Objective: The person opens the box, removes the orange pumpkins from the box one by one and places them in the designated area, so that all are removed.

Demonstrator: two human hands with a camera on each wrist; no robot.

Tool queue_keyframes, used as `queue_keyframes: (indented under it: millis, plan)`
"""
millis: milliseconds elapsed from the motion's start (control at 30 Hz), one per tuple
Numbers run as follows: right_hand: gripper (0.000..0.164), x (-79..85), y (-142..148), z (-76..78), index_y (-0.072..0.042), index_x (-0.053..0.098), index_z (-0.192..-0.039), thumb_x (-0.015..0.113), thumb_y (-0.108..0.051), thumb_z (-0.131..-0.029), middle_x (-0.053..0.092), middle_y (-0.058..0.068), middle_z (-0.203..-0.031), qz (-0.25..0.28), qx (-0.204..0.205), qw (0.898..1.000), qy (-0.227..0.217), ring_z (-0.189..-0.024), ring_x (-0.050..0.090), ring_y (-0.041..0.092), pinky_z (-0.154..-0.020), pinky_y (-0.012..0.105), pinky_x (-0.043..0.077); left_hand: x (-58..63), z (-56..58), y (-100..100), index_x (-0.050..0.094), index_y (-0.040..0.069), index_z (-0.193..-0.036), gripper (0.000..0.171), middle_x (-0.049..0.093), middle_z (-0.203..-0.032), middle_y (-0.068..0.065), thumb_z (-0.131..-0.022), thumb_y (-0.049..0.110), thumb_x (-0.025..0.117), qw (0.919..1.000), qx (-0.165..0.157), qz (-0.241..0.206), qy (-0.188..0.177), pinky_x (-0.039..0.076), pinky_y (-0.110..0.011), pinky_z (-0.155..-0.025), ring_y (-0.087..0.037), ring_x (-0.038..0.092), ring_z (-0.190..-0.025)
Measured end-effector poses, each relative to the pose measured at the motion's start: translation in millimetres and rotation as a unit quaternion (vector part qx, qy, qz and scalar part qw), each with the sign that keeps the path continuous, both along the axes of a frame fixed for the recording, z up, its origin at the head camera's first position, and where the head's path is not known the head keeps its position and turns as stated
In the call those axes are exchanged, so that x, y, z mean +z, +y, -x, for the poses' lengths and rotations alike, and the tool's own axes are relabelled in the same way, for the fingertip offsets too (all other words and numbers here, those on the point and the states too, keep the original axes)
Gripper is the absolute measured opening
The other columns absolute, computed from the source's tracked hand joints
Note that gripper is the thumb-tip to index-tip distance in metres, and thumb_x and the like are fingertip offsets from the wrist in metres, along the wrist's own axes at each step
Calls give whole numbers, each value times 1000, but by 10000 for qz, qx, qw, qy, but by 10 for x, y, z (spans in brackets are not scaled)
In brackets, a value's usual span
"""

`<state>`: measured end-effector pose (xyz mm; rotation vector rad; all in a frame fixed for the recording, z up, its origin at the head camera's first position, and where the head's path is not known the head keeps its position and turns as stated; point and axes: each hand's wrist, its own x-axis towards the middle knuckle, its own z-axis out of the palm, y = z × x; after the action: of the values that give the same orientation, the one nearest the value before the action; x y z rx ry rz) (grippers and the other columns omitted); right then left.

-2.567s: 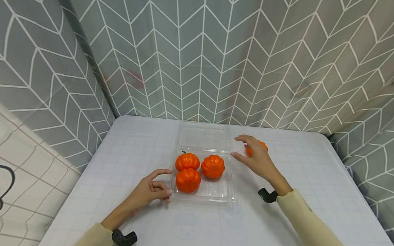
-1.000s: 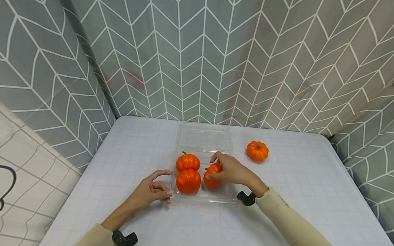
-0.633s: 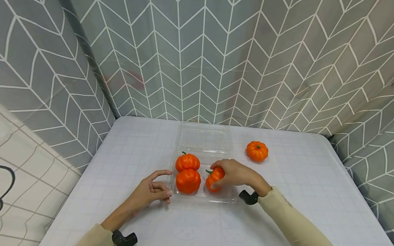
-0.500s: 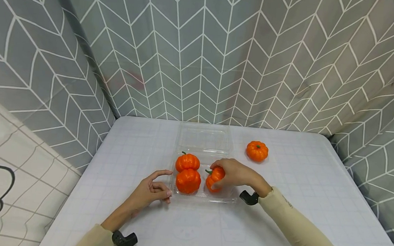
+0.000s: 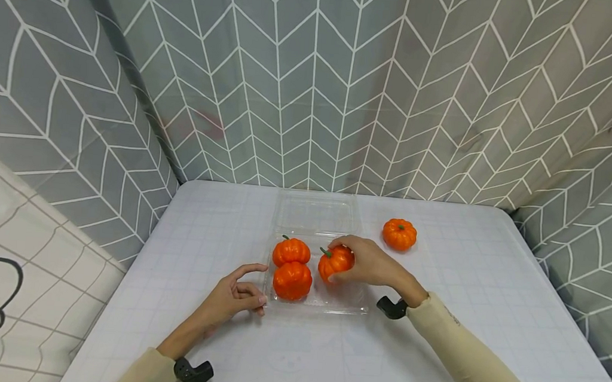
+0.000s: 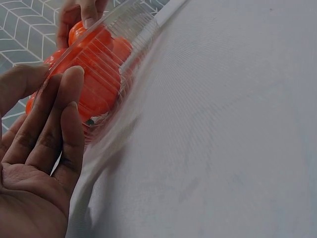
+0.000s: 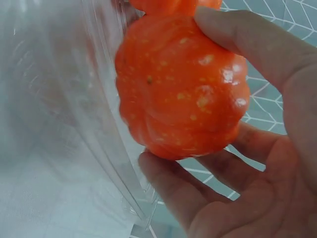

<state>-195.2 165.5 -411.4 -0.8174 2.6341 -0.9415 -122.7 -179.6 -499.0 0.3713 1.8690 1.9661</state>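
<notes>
In the head view a clear plastic container (image 5: 348,302) stands mid-table with its lid (image 5: 317,211) folded back. Two orange pumpkins, a rear one (image 5: 291,251) and a front one (image 5: 291,281), fill its left side. My right hand (image 5: 370,264) grips a third pumpkin (image 5: 334,264) over the right side, green stem up. The right wrist view shows that pumpkin (image 7: 181,87) between thumb and fingers, its blossom-end scar facing the camera. At the container's left edge my left hand (image 5: 233,293) pinches the rim with thumb and fingers; the left wrist view shows this hand (image 6: 44,144) too.
One more orange pumpkin (image 5: 399,234) sits on the white-covered table (image 5: 201,219) at the back right, beyond my right hand. Patterned grey curtains (image 5: 313,95) surround the table at the back and sides.
My right hand has come from the back right and taken hold of the container's right-hand pumpkin. It turned it, moved it forward, then back, stem now up. The left hand stays put.
</notes>
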Motion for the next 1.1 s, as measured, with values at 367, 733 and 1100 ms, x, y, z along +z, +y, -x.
queue_keyframes:
  millis: [367,733,1100]
  plan:
    - [62,29,80,-7,-13,66,-131,91,-28,-77,63,2,-130,380,-367,9969,589,-118,61,24,-99,44,53,-19,16,2,35,5,-155,73,72,-97,-24,-94,8,76,10000,-22,-39,-25,60,-42,-86,-28,75,-80]
    - [65,52,164,-8,-12,64,-134,93,-28,-77,59,5,-137,819,-576,9922,749,-125,57,26,-105,49,49,-22,14,-1,37,6,-154,71,71,-97,-27,-95,7,75,10000,-27,-26,35,60,-42,-85,-28,75,-79]
    - [66,43,308,6,-10,62,-133,93,-28,-78,57,7,-137,1373,-725,9863,549,-123,59,28,-104,51,50,-15,9,1,36,5,-154,71,69,-98,-32,-95,6,75,10000,-27,-29,40,60,-41,-85,-27,75,-79]
